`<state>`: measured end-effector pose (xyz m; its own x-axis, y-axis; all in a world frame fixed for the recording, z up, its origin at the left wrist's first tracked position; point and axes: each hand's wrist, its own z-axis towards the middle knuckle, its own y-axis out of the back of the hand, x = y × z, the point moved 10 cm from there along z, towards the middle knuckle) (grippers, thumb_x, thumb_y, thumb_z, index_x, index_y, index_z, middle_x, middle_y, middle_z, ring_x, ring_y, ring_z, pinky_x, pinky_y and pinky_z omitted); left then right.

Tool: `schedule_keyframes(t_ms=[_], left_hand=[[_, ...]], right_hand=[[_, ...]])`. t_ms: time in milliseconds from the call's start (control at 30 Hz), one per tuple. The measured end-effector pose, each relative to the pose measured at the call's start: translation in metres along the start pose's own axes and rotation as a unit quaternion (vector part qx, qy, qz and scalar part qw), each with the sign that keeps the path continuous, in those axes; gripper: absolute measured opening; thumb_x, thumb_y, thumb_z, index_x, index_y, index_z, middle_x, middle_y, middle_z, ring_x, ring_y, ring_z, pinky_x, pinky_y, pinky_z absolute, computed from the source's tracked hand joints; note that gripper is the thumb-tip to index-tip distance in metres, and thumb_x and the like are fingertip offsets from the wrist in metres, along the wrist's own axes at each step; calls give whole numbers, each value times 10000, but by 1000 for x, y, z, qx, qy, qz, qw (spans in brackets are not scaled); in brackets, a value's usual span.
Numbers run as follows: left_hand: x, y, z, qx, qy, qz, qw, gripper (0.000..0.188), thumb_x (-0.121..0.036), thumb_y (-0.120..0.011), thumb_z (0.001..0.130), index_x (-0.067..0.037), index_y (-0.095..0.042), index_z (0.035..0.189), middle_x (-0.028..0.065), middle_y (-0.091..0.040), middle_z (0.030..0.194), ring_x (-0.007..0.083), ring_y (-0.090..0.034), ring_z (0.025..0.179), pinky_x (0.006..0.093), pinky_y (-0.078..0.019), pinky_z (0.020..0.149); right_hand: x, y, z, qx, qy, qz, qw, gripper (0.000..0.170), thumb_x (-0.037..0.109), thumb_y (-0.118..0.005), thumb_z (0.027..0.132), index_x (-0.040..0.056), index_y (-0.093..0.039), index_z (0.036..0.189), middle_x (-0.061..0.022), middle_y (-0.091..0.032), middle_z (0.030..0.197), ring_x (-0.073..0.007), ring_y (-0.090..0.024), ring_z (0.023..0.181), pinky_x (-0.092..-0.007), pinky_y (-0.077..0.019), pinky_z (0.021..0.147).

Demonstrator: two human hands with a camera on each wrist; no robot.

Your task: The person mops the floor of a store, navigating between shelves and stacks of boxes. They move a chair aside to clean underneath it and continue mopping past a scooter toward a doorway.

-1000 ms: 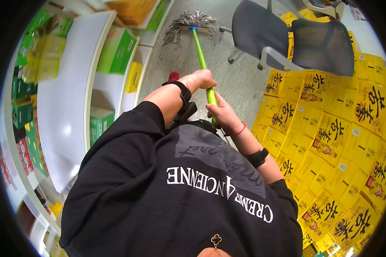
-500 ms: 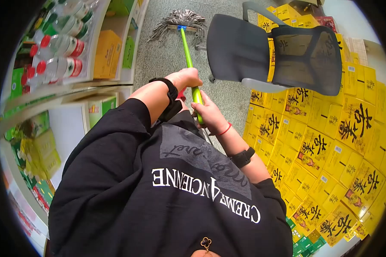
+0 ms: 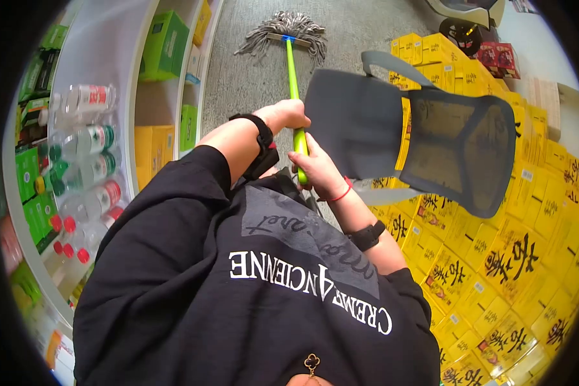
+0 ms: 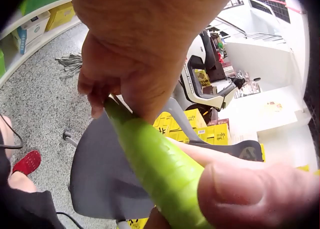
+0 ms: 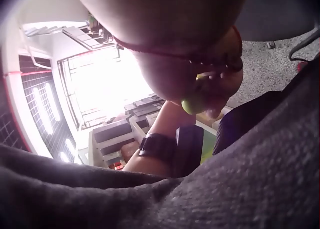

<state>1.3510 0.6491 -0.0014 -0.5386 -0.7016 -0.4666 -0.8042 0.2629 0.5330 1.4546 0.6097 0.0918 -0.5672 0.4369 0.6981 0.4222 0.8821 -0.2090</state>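
A mop with a grey string head (image 3: pixel 296 27) lies out on the floor ahead in the head view. Its green handle (image 3: pixel 293 74) runs back toward the body. My left hand (image 3: pixel 289 114) grips the handle higher up, fingers curled round it. Closer to the chest, my right hand (image 3: pixel 320 170) holds it near the end, thumb laid along it. In the left wrist view the left hand (image 4: pixel 135 54) wraps the handle (image 4: pixel 155 159), with the right thumb (image 4: pixel 235 189) lower on it. The rounded handle end (image 5: pixel 192 106) pokes out of the right hand (image 5: pixel 185 74) in the right wrist view.
A grey office chair (image 3: pixel 354 122) stands just right of the handle. Behind it are stacked yellow cartons (image 3: pixel 514 257). White shelves (image 3: pixel 145 38) with bottles (image 3: pixel 93 138) and boxes line the left side. A red shoe (image 4: pixel 27 162) is on the speckled floor (image 4: pixel 45 109).
The mop head shifted left in view, then back right. The chair now sits lower in view and nearer the hands. Bottles on the left shelf came into view. Both hands keep their grip.
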Motion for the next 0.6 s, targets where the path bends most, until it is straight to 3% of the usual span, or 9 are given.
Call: schedule_keyframes(t_ms=[33, 200, 267, 367, 533, 600], left_hand=[[-5, 12, 13, -14, -35, -8, 999, 440, -348, -618, 689, 59, -599, 855, 204, -612, 810, 297, -606, 782, 363, -483, 686], [-12, 78, 67, -1, -37, -12, 999, 434, -349, -608, 688, 48, -605, 863, 205, -612, 816, 294, -608, 782, 361, -482, 693], [-14, 115, 91, -6, -46, -5, 999, 433, -352, -606, 692, 45, -606, 864, 204, -612, 815, 293, -608, 784, 361, -482, 693], [-14, 176, 143, -12, -56, 4, 998, 436, -370, -595, 712, 40, -609, 860, 205, -613, 806, 297, -610, 767, 362, -482, 678], [-19, 280, 201, -33, -88, 13, 995, 440, -377, -598, 725, 45, -607, 850, 205, -612, 764, 315, -612, 725, 376, -485, 655], [-25, 299, 222, -28, -91, 10, 995, 431, -363, -601, 725, 42, -603, 871, 205, -613, 779, 312, -612, 732, 378, -485, 653]], right_hand=[[6, 9, 14, -9, 11, -26, 1000, 454, 126, -506, 817, 102, -302, 1222, -15, -440, 664, -84, -441, 474, -220, -394, 317], [63, 40, 73, -29, 26, -38, 999, 457, 122, -510, 817, 110, -302, 1224, -10, -441, 662, -82, -438, 457, -218, -392, 319], [93, 42, 94, -11, -26, 1, 1000, 456, 118, -514, 816, 112, -308, 1223, -10, -447, 654, -87, -432, 413, -213, -383, 317], [155, 57, 146, -40, 8, 32, 999, 434, 130, -523, 819, 111, -332, 1209, -11, -457, 641, -94, -430, 371, -214, -370, 310], [237, 72, 217, -36, -26, 65, 997, 452, 151, -529, 820, 148, -322, 1221, -22, -478, 631, -122, -482, 361, -217, -355, 295], [255, 85, 237, -20, -51, 76, 996, 483, 139, -518, 822, 167, -293, 1248, -31, -484, 634, -132, -495, 367, -223, -353, 290]])
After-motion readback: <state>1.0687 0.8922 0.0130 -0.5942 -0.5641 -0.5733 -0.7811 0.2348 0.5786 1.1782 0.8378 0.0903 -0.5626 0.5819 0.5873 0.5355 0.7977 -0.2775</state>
